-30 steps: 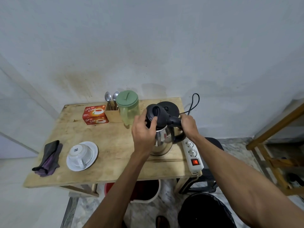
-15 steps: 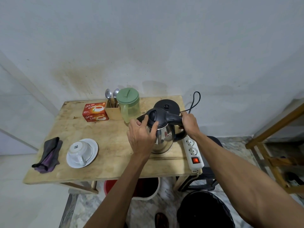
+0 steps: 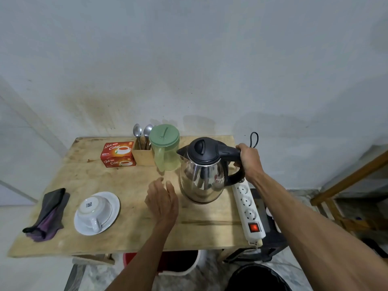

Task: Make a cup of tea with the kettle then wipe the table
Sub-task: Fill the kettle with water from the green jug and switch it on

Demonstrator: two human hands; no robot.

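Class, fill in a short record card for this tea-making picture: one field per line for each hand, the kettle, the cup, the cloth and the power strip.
right hand: gripping the kettle's black handle
left hand: open, above the table, touching nothing
kettle: steel, lid shut, upright on the table
cup: white, upside down on a saucer
cloth: dark, bunched at the table's left edge
power strip: white, red switch lit, along the right edge

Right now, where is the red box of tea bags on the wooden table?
In the head view, the red box of tea bags sits at the back left of the wooden table, right beside the wooden spoon holder and left of the green-lidded plastic jug.
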